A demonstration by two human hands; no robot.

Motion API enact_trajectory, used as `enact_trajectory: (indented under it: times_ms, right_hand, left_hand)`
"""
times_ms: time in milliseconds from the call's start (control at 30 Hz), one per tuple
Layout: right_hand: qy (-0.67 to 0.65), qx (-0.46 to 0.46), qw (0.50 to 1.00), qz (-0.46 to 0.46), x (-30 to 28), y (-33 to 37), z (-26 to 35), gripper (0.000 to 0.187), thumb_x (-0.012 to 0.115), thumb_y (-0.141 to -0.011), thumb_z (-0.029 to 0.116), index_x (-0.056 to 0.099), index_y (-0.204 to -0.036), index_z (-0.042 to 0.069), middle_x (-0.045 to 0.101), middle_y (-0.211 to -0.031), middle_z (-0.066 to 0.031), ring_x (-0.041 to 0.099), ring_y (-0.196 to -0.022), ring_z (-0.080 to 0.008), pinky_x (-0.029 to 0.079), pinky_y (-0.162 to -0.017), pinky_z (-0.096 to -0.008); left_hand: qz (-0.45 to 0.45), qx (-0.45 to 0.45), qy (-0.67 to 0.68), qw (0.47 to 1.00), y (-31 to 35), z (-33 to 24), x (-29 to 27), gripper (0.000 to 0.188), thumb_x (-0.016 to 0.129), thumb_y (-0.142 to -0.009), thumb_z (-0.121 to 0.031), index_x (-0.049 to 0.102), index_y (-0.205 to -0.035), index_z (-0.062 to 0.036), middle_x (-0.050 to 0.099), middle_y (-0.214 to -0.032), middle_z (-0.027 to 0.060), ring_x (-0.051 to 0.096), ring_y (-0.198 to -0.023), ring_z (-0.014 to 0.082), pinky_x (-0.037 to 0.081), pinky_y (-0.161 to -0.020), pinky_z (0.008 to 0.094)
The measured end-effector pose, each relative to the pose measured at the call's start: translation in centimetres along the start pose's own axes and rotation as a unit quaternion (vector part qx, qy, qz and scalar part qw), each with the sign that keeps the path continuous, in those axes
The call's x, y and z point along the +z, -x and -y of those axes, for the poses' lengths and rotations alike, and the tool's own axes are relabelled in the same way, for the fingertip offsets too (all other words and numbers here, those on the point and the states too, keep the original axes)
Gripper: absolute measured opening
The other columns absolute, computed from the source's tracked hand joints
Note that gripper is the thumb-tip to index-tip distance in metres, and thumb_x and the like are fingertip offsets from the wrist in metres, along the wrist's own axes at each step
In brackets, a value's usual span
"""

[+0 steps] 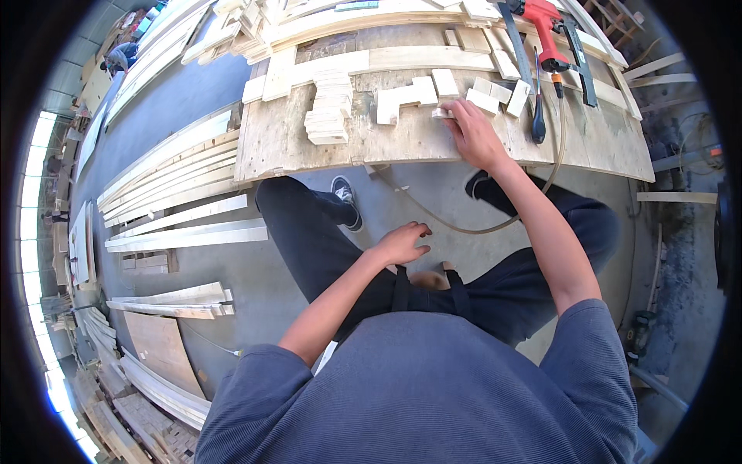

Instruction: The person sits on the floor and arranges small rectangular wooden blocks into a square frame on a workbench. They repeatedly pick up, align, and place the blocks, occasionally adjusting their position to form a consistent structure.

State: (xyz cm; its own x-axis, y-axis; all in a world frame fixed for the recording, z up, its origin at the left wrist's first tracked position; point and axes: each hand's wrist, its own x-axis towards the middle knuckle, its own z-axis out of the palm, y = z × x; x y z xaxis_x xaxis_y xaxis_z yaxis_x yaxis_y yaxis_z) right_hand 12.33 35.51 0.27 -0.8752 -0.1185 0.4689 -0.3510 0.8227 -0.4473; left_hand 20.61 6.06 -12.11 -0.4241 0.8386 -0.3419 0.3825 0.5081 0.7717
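Observation:
My right hand [474, 135] reaches over the near part of the wooden workbench [286, 155], its fingertips closed on a small pale wood block [440, 113]. Just beyond it stands another wood block [444, 83], and an angled row of blocks [398, 100] lies to its left. To its right are several loose blocks [484, 101]. A tall stack of short wood pieces [328, 108] sits farther left on the bench. My left hand [402, 243] hangs above my lap, fingers loosely apart, holding nothing.
At the bench's right lie a red nail gun [545, 35], a metal ruler [516, 42] and a dark-handled screwdriver [538, 124]. An air hose [559, 143] droops from the gun below the bench edge. Long boards [174, 178] rest at left; a person [122, 56] is far off.

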Motion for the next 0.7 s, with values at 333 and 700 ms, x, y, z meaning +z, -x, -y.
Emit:
enact_trajectory:
  times_ms: [333, 700]
  right_hand:
    - [-0.03, -0.005, 1.0, 0.004, 0.4, -0.2, -0.5, 0.027, 0.064, -0.107, 0.01, 0.061, -0.133, 0.003, 0.068, -0.127, -0.0211, 0.064, -0.124, -0.0453, 0.053, -0.106, -0.0524]
    - [-0.061, 0.04, 0.997, -0.004, 1.1, 0.8, -1.6, 0.03, 0.061, -0.098, -0.005, 0.061, -0.128, 0.001, 0.064, -0.121, -0.0259, 0.062, -0.118, -0.0507, 0.051, -0.101, -0.0559]
  left_hand:
    - [-0.043, -0.013, 0.005, 0.999, 5.1, -2.5, -0.4, 0.044, 0.074, -0.103, -0.025, 0.067, -0.142, -0.0049, 0.072, -0.136, 0.0204, 0.07, -0.126, 0.0377, 0.057, -0.108, 0.048]
    - [-0.102, 0.036, -0.041, 0.993, 8.3, -5.1, -8.5, 0.043, 0.077, -0.102, -0.023, 0.063, -0.141, -0.0081, 0.07, -0.131, 0.0141, 0.069, -0.126, 0.036, 0.056, -0.103, 0.0489]
